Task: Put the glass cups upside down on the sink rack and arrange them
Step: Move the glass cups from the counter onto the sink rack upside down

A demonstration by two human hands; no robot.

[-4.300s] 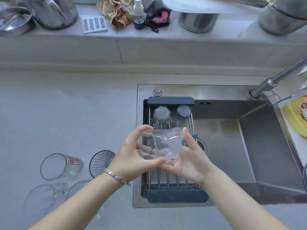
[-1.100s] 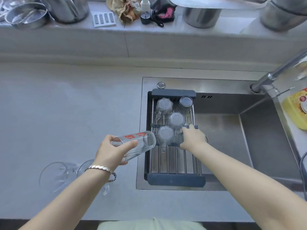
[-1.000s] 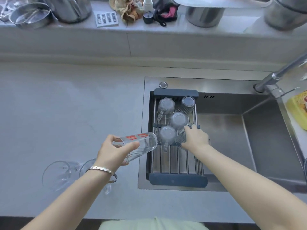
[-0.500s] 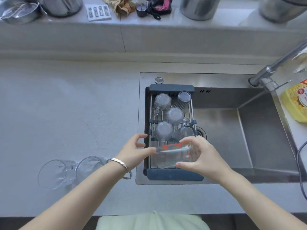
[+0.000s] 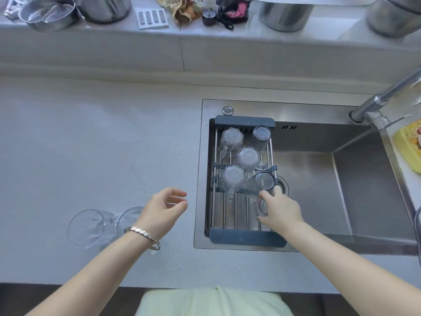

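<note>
Over the left part of the steel sink (image 5: 319,190), a dark-framed sink rack (image 5: 247,240) with metal bars. On its bars, five glass cups standing upside down: at the far left a handled cup (image 5: 231,139), at the far right a ribbed cup (image 5: 261,135), just nearer between them a third cup (image 5: 247,158), then at mid-left a second handled cup (image 5: 232,179), and at mid-right a second ribbed cup (image 5: 259,184) leaning a little. Near right corner of the rack: a sixth glass (image 5: 262,207), closed in the right hand (image 5: 281,210), fingers wrapped around its side, thumb up against the mid-right ribbed cup; whether base up or resting on the bars, cannot tell. Near strip of bars to its left bare.

Above the table (image 5: 91,144), beside the sink's left edge, the left hand (image 5: 163,212): fingers loosely curled and spread apart, holding nothing, a metal bracelet (image 5: 142,234) on the wrist. Left of that wrist, on the table, two clear glasses (image 5: 91,226) lying on their sides, touching, partly hidden by the forearm.

At the far right, a tap (image 5: 385,99) over the sink rim and a yellow bottle (image 5: 409,144) beside the basin. On the far ledge (image 5: 205,37): steel pots (image 5: 286,15), a steel bowl (image 5: 46,13), a crumpled cloth (image 5: 182,9), a small spray bottle (image 5: 208,11).
</note>
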